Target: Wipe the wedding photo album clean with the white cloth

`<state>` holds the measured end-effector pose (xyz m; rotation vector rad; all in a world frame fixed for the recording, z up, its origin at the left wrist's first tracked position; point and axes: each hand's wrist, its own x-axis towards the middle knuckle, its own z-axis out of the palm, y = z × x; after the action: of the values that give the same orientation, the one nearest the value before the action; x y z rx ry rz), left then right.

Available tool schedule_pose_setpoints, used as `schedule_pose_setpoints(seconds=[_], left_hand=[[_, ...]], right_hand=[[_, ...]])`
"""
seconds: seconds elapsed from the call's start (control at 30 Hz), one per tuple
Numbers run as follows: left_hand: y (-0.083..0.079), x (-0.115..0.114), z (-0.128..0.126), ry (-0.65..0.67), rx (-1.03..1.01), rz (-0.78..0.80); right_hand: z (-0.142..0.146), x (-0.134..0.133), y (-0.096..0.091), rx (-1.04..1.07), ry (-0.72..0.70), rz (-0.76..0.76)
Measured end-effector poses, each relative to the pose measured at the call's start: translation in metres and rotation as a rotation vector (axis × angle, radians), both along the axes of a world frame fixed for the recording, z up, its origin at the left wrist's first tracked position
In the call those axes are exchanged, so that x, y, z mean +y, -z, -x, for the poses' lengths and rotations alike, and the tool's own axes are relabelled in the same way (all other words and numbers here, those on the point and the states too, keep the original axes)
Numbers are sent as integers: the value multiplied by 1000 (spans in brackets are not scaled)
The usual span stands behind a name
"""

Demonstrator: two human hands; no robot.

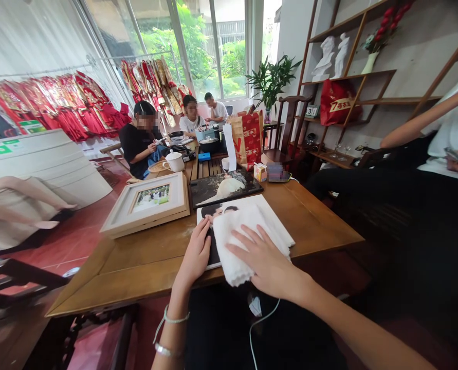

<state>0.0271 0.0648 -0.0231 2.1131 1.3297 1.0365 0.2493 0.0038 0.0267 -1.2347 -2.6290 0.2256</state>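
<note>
A white folded cloth (239,231) lies over a flat photo print (269,213) at the near edge of the wooden table (151,262). My right hand (269,262) rests flat on the cloth, fingers spread, pressing it down. My left hand (197,254) lies on the left edge of the same print, fingers stretched out beside the cloth. A dark photo print (224,187) sits just beyond. A stack of pale wooden picture frames (147,203) lies to the left of it.
Farther up the table are a white teapot (173,161), a red paper bag (248,139), a small box and other items. Three people sit at the far end. Another person (437,133) sits at right. Red garments hang along the left wall; shelves stand at right.
</note>
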Motion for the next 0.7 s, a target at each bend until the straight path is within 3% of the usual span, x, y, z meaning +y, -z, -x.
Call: schedule_pose_setpoints(seconds=[0.07, 0.17, 0.53, 0.7], left_hand=[[-1, 0, 0, -4, -2, 8], [-1, 0, 0, -3, -4, 5], [0, -1, 1, 2, 22, -11], [0, -1, 1, 11, 9, -24]], right_hand=[[-5, -9, -1, 13, -30, 27], [-9, 2, -2, 27, -49, 69], [6, 113, -2, 23, 128, 33], [10, 130, -3, 14, 168, 27]])
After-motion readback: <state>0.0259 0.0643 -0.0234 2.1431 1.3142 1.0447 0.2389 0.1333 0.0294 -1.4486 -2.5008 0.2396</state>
